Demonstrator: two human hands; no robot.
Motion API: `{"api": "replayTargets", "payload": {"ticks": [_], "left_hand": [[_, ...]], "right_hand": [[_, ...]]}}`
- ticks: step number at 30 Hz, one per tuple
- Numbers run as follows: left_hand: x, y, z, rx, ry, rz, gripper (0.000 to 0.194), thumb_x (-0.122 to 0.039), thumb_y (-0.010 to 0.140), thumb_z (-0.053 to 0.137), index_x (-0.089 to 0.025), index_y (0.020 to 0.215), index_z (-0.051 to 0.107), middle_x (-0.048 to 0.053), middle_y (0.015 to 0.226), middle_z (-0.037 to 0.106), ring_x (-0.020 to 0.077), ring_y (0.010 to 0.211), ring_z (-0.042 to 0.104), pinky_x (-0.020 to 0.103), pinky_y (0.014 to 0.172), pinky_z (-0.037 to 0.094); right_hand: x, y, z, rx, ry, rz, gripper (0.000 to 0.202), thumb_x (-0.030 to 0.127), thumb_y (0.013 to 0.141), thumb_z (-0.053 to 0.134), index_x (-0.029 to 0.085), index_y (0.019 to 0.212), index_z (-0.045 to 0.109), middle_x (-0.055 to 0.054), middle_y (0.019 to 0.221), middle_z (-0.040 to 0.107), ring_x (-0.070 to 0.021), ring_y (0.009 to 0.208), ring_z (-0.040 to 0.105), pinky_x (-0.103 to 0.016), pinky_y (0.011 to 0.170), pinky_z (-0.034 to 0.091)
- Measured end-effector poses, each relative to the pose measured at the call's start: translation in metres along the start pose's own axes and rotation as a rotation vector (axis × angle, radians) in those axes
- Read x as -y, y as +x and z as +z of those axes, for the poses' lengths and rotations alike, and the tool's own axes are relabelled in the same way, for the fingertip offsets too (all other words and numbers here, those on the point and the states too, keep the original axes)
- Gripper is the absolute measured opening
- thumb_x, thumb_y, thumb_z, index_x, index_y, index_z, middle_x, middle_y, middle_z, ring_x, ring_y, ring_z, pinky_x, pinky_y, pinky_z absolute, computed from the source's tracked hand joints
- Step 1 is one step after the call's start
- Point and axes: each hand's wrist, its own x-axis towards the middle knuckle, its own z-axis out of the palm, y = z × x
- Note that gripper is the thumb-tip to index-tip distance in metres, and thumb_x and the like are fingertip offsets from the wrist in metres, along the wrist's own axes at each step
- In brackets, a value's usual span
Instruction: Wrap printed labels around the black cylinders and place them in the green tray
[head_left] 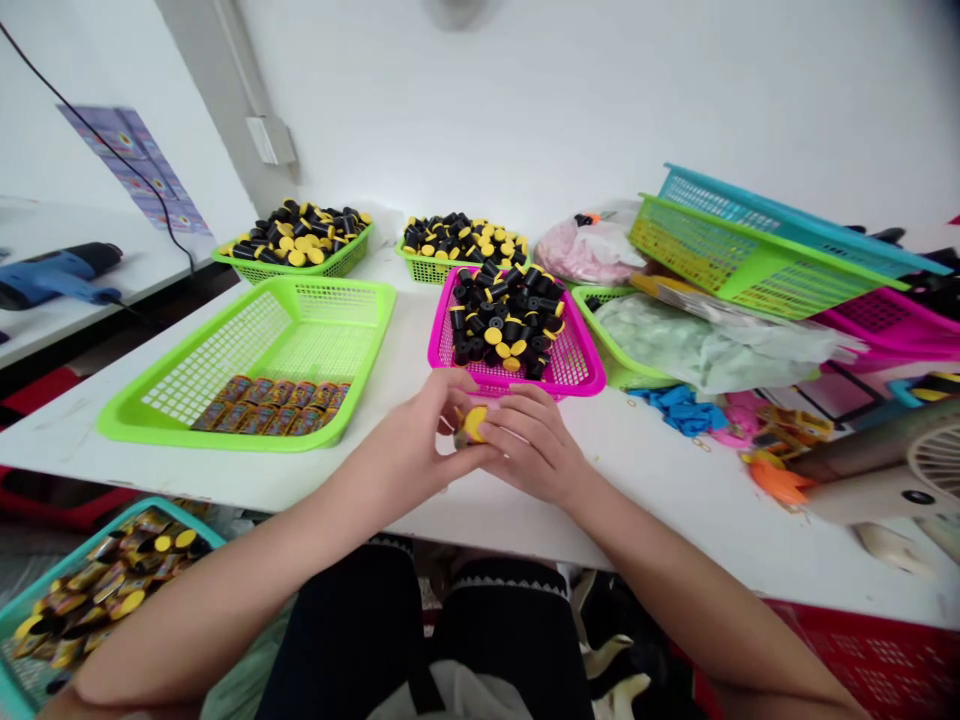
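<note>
Both hands meet over the front of the white table. My left hand (442,430) and my right hand (532,435) are closed on one small yellow-capped piece (475,424), its yellow end facing up; the fingers hide most of its body. Just beyond them, a magenta basket (585,365) holds a heap of black and yellow pieces (506,320). On the left, a large light-green basket (330,345) has rows of small printed pieces (274,405) lined up along its near end.
Two green baskets (349,258) (424,268) of black and yellow pieces stand at the back. Stacked baskets (750,250), plastic bags (675,335) and a grey fan (885,470) crowd the right. A blue heat gun (60,275) lies left; a turquoise basket (15,610) sits lower left.
</note>
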Motion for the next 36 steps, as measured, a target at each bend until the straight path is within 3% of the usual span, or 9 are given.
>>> {"api": "replayTargets", "payload": {"ticks": [4, 8, 12, 17, 20, 24, 28, 32, 36], "left_hand": [[-0.002, 0.006, -0.053, 0.016, 0.269, -0.061, 0.018, -0.04, 0.083, 0.068, -0.024, 0.092, 0.068, 0.0, 0.085, 0.072, 0.0163, 0.071, 0.065, 0.028, 0.069, 0.049], [0.031, 0.035, -0.114, -0.083, 0.57, -0.328, 0.017, -0.04, 0.077, 0.072, -0.024, 0.082, 0.071, -0.001, 0.071, 0.071, 0.0189, 0.065, 0.065, 0.029, 0.066, 0.046], [0.079, 0.064, -0.144, -0.016, 0.667, -0.543, 0.012, -0.033, 0.074, 0.073, -0.021, 0.075, 0.07, 0.001, 0.063, 0.07, 0.021, 0.066, 0.065, 0.03, 0.069, 0.046], [0.122, 0.069, -0.135, 0.172, 0.577, -0.665, 0.013, -0.03, 0.071, 0.074, -0.019, 0.076, 0.075, 0.004, 0.068, 0.074, 0.0186, 0.061, 0.067, 0.027, 0.067, 0.05], [0.139, 0.065, -0.121, 0.255, 0.551, -0.688, 0.016, -0.029, 0.07, 0.074, -0.019, 0.081, 0.077, 0.003, 0.077, 0.077, 0.0171, 0.059, 0.069, 0.024, 0.064, 0.051], [0.15, 0.065, -0.111, 0.318, 0.591, -0.657, 0.025, -0.025, 0.071, 0.073, -0.02, 0.095, 0.076, 0.003, 0.087, 0.078, 0.0181, 0.073, 0.071, 0.022, 0.072, 0.052], [0.122, 0.064, -0.119, 0.291, 0.708, -0.623, 0.038, -0.028, 0.082, 0.065, -0.018, 0.118, 0.068, 0.01, 0.11, 0.074, 0.0274, 0.102, 0.068, 0.035, 0.092, 0.05], [0.061, 0.028, -0.104, -0.054, 0.856, -0.079, 0.04, -0.023, 0.097, 0.04, -0.014, 0.132, 0.057, 0.015, 0.133, 0.062, 0.0301, 0.129, 0.052, 0.048, 0.109, 0.039], [0.034, -0.046, -0.029, 0.277, 0.784, 0.255, 0.04, -0.025, 0.101, 0.036, -0.015, 0.133, 0.056, 0.011, 0.13, 0.066, 0.0188, 0.117, 0.064, 0.031, 0.103, 0.049]], "right_hand": [[-0.022, 0.012, -0.005, 0.057, 0.074, 0.234, 0.05, 0.047, 0.087, 0.064, 0.026, 0.13, 0.052, -0.009, 0.114, 0.067, -0.025, 0.11, 0.063, -0.045, 0.098, 0.051], [-0.089, 0.022, -0.011, 0.752, -0.179, 0.998, 0.037, 0.037, 0.094, 0.045, 0.017, 0.118, 0.064, -0.015, 0.103, 0.071, -0.0288, 0.093, 0.068, -0.043, 0.079, 0.054], [-0.14, 0.027, 0.002, 1.064, -0.092, 1.02, 0.014, 0.026, 0.065, 0.076, 0.019, 0.077, 0.075, -0.01, 0.072, 0.072, -0.0287, 0.071, 0.069, -0.038, 0.068, 0.053], [-0.146, 0.028, 0.007, 1.187, -0.035, 1.0, 0.01, 0.021, 0.054, 0.078, 0.02, 0.054, 0.068, -0.006, 0.057, 0.066, -0.0244, 0.06, 0.066, -0.034, 0.061, 0.05], [-0.14, 0.018, -0.009, 0.986, -0.036, 1.041, 0.029, 0.041, 0.061, 0.079, 0.019, 0.077, 0.07, -0.006, 0.073, 0.071, -0.0231, 0.07, 0.066, -0.032, 0.064, 0.05], [-0.125, 0.002, -0.024, 0.369, 0.117, 1.162, 0.054, 0.051, 0.06, 0.081, 0.017, 0.099, 0.066, -0.006, 0.079, 0.069, -0.0202, 0.069, 0.062, -0.032, 0.062, 0.049], [-0.111, -0.005, -0.026, 0.122, 0.21, 1.139, 0.046, 0.049, 0.07, 0.075, 0.019, 0.104, 0.071, -0.005, 0.08, 0.068, -0.0163, 0.063, 0.057, -0.032, 0.061, 0.048], [-0.108, -0.009, -0.023, 0.029, 0.129, 1.056, 0.042, 0.048, 0.076, 0.071, 0.021, 0.108, 0.073, -0.005, 0.08, 0.068, -0.0149, 0.061, 0.055, -0.031, 0.059, 0.047], [-0.107, -0.011, -0.019, 0.059, 0.085, 0.948, 0.038, 0.048, 0.079, 0.07, 0.022, 0.106, 0.073, -0.006, 0.085, 0.069, -0.0154, 0.062, 0.056, -0.032, 0.06, 0.049]]}}
